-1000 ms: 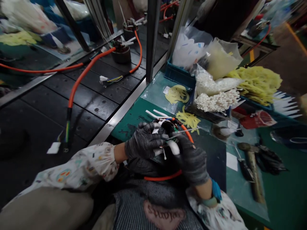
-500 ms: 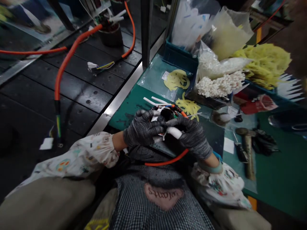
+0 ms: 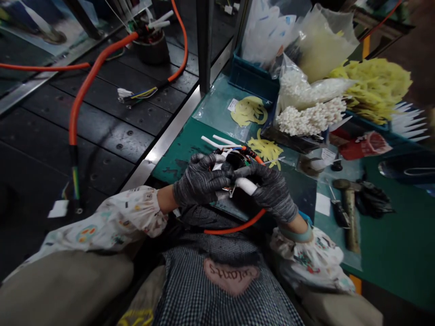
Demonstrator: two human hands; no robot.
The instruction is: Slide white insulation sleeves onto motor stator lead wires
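A round, dark motor part [image 3: 235, 158] with coloured wires and white sleeves [image 3: 217, 141] sits on the bench edge in front of me, partly covered by my hands. My left hand [image 3: 200, 179], in a grey striped glove, curls over its near left side. From the right, my right hand [image 3: 273, 190], gloved alike, pinches towards the left fingertips. The fingertips meet over the wires; what exactly they grip is hidden. A thick white piece [image 3: 246, 185] lies at my right thumb; I cannot tell whether it is a sleeve or a thumb cover. An orange cable [image 3: 238, 228] curves below.
Yellow strips [image 3: 267, 147] lie just behind the part. Farther right are bagged white pieces [image 3: 311, 117], a yellow heap [image 3: 374, 86], a hammer [image 3: 350, 213] and a red container [image 3: 365, 146]. On the left, black slats [image 3: 112, 127] carry another wired part [image 3: 151, 47] with orange cables.
The view has shifted slightly, so the slats and cables appear a little farther left. Both hands stay at the motor part, with only slight finger movement.
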